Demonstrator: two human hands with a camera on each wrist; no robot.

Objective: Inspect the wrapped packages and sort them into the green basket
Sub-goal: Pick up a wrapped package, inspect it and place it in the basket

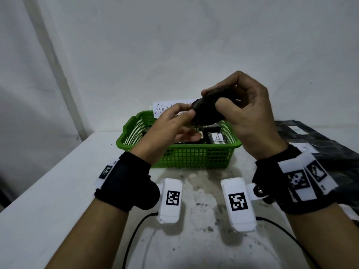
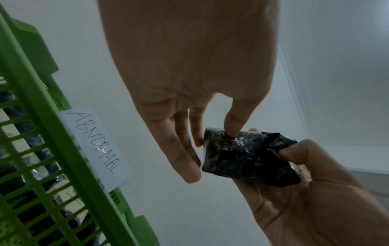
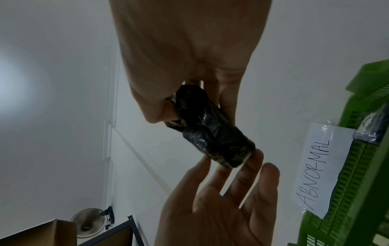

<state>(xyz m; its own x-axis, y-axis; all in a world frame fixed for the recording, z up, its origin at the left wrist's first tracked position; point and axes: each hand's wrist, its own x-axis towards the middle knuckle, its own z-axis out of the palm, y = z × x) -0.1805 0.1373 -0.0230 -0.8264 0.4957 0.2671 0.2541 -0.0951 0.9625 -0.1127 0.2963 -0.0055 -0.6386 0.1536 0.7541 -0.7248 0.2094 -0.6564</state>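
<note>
A small package (image 1: 207,113) wrapped in black plastic hangs in the air above the green basket (image 1: 180,147). My right hand (image 1: 215,100) grips it from the right, thumb below and fingers curled over the top. In the right wrist view the package (image 3: 212,133) juts out from that grip. My left hand (image 1: 186,110) reaches in from the left with straight fingers. The left wrist view shows its fingertips (image 2: 189,158) against the end of the package (image 2: 248,158), and one more tip pressing on its top face. Several black packages lie in the basket, one marked "A" (image 1: 218,137).
A white paper label reading "ABNORMAL" (image 2: 96,144) is fixed to the basket's far rim. A black plastic sheet (image 1: 320,144) with white slips lies on the table to the right. The white table (image 1: 58,191) is stained in front of the basket. A wall stands close behind.
</note>
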